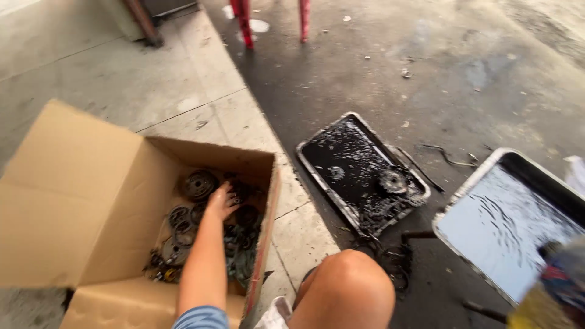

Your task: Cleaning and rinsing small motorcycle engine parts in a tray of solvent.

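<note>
Presently the left hand (222,200), fingers curled, rests on greasy round metal parts (183,234) inside one open cardboard box (79,195) on pale concrete. Right hand out of view. Beyond, on dark oil-stained floor (426,61): two metal trays (359,173), the nearer one (506,219) holding liquid.

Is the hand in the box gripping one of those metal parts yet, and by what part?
Cannot be told. The left hand lies on the dark metal parts in the box, fingers hidden among them. The right hand is out of view.
</note>
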